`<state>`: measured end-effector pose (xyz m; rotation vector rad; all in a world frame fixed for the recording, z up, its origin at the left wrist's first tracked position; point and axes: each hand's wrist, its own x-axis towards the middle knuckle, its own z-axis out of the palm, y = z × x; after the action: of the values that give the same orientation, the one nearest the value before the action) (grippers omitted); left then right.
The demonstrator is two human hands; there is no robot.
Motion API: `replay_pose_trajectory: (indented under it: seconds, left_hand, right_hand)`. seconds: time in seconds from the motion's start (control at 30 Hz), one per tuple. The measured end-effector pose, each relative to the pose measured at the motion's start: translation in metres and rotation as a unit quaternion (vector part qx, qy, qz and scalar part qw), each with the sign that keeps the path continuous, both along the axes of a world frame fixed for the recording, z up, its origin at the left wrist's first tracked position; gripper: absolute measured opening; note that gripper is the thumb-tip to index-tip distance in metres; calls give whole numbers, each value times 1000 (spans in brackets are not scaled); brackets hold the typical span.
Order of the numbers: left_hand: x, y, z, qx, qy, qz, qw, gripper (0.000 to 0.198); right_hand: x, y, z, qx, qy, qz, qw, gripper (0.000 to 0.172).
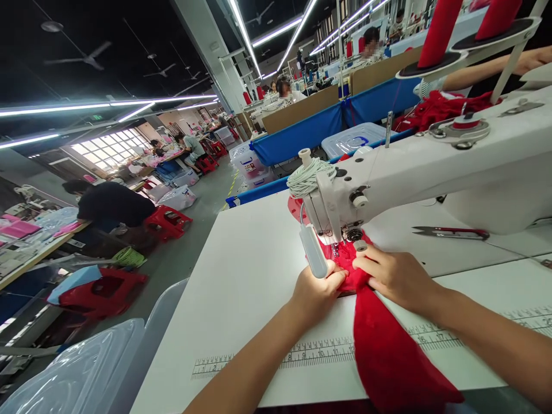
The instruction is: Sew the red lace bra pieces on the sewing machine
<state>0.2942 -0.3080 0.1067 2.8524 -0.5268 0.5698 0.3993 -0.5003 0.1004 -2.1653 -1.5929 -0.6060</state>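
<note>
A white sewing machine [414, 167] reaches in from the right, its needle area lit by a small lamp [314, 253]. Under the presser foot lies red fabric [383, 345], with a long piece trailing over the table's front edge. My left hand [317, 290] is closed on the fabric's left side, just in front of the foot; the lamp hides part of its fingers. On the right side of the needle, my right hand [388, 276] pinches the same cloth between thumb and fingers.
Thread snips [451, 232] lie on the white table [245, 259], right of the needle. A printed ruler [319, 352] runs along the front. Red thread cones [440, 34] stand above the machine. Clear plastic bins [103, 368] sit at lower left. Co-workers sit at other tables.
</note>
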Motion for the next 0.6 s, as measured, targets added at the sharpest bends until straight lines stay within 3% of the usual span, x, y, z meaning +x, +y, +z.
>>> replay_pose_trajectory:
  seconds: [0.17, 0.33, 0.6]
  left_hand:
    - [-11, -5, 13, 10, 9, -5, 1000, 27]
    - [-20, -5, 33, 50, 77, -12, 996, 67]
    - [-22, -6, 31, 121, 49, 24, 991, 80]
  right_hand:
    - [3, 0, 5, 13, -34, 17, 999, 27]
    - [6, -2, 11, -1, 1, 102, 995, 35]
    - [8, 0, 3, -7, -30, 76, 997, 33]
